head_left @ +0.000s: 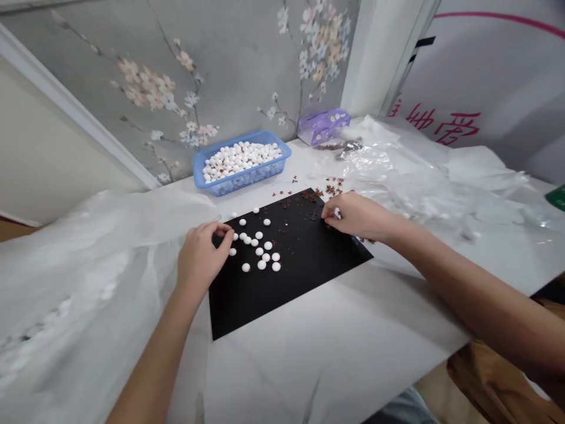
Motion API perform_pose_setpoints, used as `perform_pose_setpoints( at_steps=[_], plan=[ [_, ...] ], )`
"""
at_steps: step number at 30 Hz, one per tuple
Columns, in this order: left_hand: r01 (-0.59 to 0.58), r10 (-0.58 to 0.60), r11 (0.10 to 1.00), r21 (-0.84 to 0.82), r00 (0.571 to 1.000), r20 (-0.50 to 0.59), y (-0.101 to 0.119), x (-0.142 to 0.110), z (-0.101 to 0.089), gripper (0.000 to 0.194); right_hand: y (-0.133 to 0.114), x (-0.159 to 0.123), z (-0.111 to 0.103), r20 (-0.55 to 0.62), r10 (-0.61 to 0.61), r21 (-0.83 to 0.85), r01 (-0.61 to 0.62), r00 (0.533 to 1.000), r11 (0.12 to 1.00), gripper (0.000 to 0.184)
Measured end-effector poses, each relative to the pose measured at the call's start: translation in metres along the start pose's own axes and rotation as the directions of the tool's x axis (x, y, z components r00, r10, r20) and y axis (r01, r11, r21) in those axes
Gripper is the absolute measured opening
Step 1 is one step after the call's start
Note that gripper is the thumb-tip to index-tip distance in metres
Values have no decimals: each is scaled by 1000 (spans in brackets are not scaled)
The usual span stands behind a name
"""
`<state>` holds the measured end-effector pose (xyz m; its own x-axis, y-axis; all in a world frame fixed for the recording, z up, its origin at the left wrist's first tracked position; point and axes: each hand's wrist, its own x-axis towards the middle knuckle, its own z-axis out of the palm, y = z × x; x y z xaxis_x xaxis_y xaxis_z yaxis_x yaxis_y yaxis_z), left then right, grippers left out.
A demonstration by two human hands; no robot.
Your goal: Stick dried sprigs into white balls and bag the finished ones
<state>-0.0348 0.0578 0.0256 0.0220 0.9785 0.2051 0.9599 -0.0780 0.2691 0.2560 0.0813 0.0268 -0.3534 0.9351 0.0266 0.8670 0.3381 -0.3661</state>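
My left hand [200,253] is over the left edge of a black mat [304,277], its thumb and forefinger brought together beside a white round piece [235,237]. Whether they grip one is hidden. Several more glossy white rounded pieces [259,251] lie scattered on the mat's left half, some with small brown bits by them. At the mat's right edge, my right hand [353,215] has its fingertips pinched low among small brown star-like pieces [333,188]. What is in that pinch is too small to make out. A pale spot shows between its fingers.
Behind the mat, a blue plastic basket [241,179] holds many white pieces mixed with brown bits. A purple packet [324,125] stands by the wall. Clear plastic bags [397,171] cover the table's right side; white translucent sheeting [110,282] lies at left.
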Motion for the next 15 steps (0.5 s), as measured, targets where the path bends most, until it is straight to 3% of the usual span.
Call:
perform_pose_setpoints(
  at_steps=[2, 4, 7, 9, 12, 15],
  plan=[
    [-156, 154, 987, -44, 987, -49, -1, 2, 8, 34, 0, 1, 1, 21, 28, 13, -28, 999, 1000, 17],
    [-231, 233, 966, -113, 972, 4, -2, 5, 16, 40, 1, 2, 2, 29, 43, 23, -43, 999, 999, 17],
    [-186, 211, 966, -181, 969, 126, -3, 9, 23, 44, 3, 3, 5, -15, 18, 32, -17, 1000, 999, 15],
    [-167, 195, 969, -181, 969, 149, -4, 10, 24, 43, 2, 4, 8, -75, 2, 54, 2, 997, 999, 14],
    [-179, 199, 965, -189, 976, 91, 0, 10, 19, 38, -1, 4, 12, -177, -38, 135, 63, 983, 989, 12],
    [-198, 196, 933, -299, 980, -36, 16, 2, 15, 28, -7, 2, 16, -250, -116, 233, 176, 961, 956, 10]
  ],
)
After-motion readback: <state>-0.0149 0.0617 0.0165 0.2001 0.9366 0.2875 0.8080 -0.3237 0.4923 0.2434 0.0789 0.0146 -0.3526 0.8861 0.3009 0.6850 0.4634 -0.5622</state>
